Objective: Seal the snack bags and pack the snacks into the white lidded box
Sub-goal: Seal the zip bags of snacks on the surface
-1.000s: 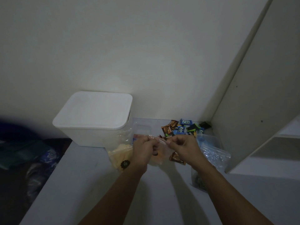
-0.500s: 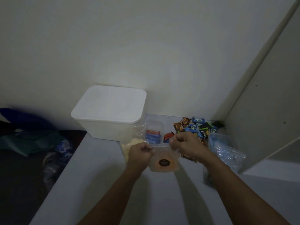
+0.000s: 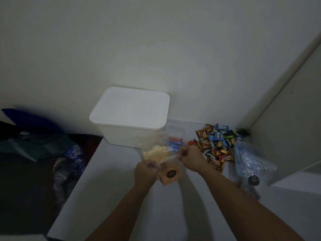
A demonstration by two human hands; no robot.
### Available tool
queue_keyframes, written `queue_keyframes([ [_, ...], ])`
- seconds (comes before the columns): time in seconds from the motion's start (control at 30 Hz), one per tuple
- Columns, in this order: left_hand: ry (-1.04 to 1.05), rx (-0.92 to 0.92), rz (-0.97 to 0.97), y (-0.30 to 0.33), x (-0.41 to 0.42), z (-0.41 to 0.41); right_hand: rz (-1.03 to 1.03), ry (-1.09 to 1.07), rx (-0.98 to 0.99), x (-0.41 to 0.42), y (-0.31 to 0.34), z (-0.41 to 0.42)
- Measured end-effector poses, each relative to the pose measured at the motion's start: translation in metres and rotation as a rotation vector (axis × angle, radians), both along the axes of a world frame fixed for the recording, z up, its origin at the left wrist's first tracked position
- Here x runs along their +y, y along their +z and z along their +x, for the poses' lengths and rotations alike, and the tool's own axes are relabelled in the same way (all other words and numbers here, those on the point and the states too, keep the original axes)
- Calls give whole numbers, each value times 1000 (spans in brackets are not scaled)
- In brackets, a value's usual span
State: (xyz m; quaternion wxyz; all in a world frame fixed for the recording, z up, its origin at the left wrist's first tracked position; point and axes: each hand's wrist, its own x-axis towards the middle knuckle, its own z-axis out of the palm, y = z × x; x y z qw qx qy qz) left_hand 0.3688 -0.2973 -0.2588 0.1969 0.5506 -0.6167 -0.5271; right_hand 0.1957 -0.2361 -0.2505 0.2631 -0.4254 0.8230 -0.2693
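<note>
A clear zip bag of orange snacks [image 3: 171, 173] with a round black label hangs between my hands over the table. My left hand [image 3: 147, 169] pinches the left end of its top strip, and my right hand [image 3: 188, 158] pinches the right end. Behind it stands a second clear bag with yellow chips [image 3: 155, 150]. The white lidded box [image 3: 129, 117] sits at the back against the wall, its lid on. Several small wrapped snacks [image 3: 215, 143] lie in a heap to the right.
A clear tub with red and blue packets [image 3: 175, 139] sits next to the box. A pile of empty clear zip bags [image 3: 250, 162] lies at the right by a white cabinet panel [image 3: 286, 119]. Dark clothes and bags [image 3: 43, 146] lie beyond the white table's [image 3: 112, 197] left edge.
The view has shifted, so the box sits further right in frame. My hands have drawn apart along the bag's top strip, and the orange bag now hangs lower and tilted.
</note>
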Motion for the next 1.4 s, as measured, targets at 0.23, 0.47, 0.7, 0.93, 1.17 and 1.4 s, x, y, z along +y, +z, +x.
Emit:
queue_keyframes([
  [0.23,-76,-113,-238,2,-3,-5,10,-122,-47,10,5,-3],
  [0.47,-208,-66,-555,18,20,-40,17,-318,-43,54,16,-30],
  [0.7,-670,-122,-273,26,53,-107,62,-639,0,124,19,-84],
  [0.93,-751,-119,-100,18,106,-201,138,-843,-97,187,6,-136],
  [1.17,-775,1,124,11,141,-257,91,-835,-266,207,-24,-169],
  [1.4,-425,-13,-57,-19,138,-263,-70,-835,-104,218,-24,-171],
])
